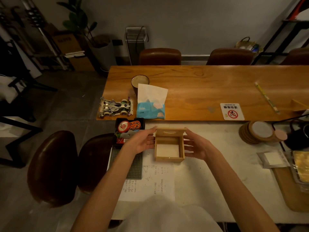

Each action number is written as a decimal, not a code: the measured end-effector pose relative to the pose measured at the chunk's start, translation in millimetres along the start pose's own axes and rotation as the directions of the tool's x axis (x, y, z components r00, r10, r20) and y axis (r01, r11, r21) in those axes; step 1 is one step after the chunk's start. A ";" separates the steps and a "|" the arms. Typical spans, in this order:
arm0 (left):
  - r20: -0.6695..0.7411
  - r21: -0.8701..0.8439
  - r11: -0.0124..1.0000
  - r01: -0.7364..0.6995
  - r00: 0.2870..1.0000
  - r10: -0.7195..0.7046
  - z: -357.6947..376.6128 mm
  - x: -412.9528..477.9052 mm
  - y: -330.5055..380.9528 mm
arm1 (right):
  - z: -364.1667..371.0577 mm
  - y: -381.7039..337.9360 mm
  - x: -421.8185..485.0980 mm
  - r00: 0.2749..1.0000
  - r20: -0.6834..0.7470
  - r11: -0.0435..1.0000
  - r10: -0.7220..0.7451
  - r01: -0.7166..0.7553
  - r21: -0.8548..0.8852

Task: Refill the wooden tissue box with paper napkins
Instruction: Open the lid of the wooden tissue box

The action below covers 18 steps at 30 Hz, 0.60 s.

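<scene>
Tissue box [169, 158] between both open hands

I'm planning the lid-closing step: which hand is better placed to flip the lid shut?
Probably the right hand: its fingertips reach up beside the lid of the box. The left hand sits nearly as close, so it's marginal.

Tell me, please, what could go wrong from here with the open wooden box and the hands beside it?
1. The wooden tissue box has its lid tipped up at the back; it might drop shut as the left hand and right hand move.
2. The napkins inside could catch under the lid on closing.
3. The cup behind the blue tissue pack might spill when the pack is reached for.
</scene>
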<state>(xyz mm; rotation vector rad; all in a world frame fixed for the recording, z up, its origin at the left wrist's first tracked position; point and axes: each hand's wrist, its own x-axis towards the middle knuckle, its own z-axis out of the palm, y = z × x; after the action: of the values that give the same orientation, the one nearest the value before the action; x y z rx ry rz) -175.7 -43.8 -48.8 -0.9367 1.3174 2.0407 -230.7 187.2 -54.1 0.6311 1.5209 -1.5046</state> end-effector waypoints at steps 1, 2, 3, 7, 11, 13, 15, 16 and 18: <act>0.008 -0.001 1.000 -0.017 1.000 0.017 -2.9 -0.4 -3.0 | -3.6 5.4 0.1 1.000 0.011 1.000 -0.021 0.021 0.022; 0.004 0.032 0.999 -0.037 0.999 0.037 -5.4 1.0 -8.1 | -7.2 11.0 1.1 0.999 0.018 0.999 -0.049 0.049 0.023; -0.012 0.090 0.994 -0.065 0.998 0.067 -5.7 1.0 -13.8 | -9.9 17.2 1.7 0.996 0.024 0.996 -0.086 0.086 -0.010; -0.153 0.252 0.955 -0.158 0.968 0.200 4.9 -1.1 -33.5 | -8.5 42.3 6.2 0.972 0.009 0.967 -0.237 0.236 -0.096; -0.173 0.240 0.951 -0.197 0.955 0.241 7.5 1.4 -36.0 | -4.1 46.2 2.7 0.950 0.015 0.946 -0.313 0.313 -0.086; -0.151 0.217 0.947 -0.236 0.951 0.271 9.2 -2.7 -39.0 | -7.5 50.4 3.0 0.917 0.053 0.901 -0.396 0.399 -0.169; -0.050 0.260 0.919 -0.296 0.947 0.319 8.5 -5.0 -49.5 | -13.8 58.7 4.8 0.847 0.166 0.750 -0.506 0.527 -0.400; 0.016 0.286 0.905 -0.315 0.946 0.325 7.2 -5.3 -56.8 | -17.0 63.4 6.8 0.808 0.241 0.625 -0.537 0.573 -0.530; 0.092 0.317 0.896 -0.312 0.950 0.299 2.6 -5.3 -69.6 | -22.2 68.6 13.9 0.730 0.353 0.390 -0.586 0.635 -0.667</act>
<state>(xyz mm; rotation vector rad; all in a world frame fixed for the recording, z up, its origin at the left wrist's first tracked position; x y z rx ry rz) -121.6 -15.1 -82.3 -0.5606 1.8075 1.9579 -184.6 214.9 -104.1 -0.5738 2.2675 -1.1338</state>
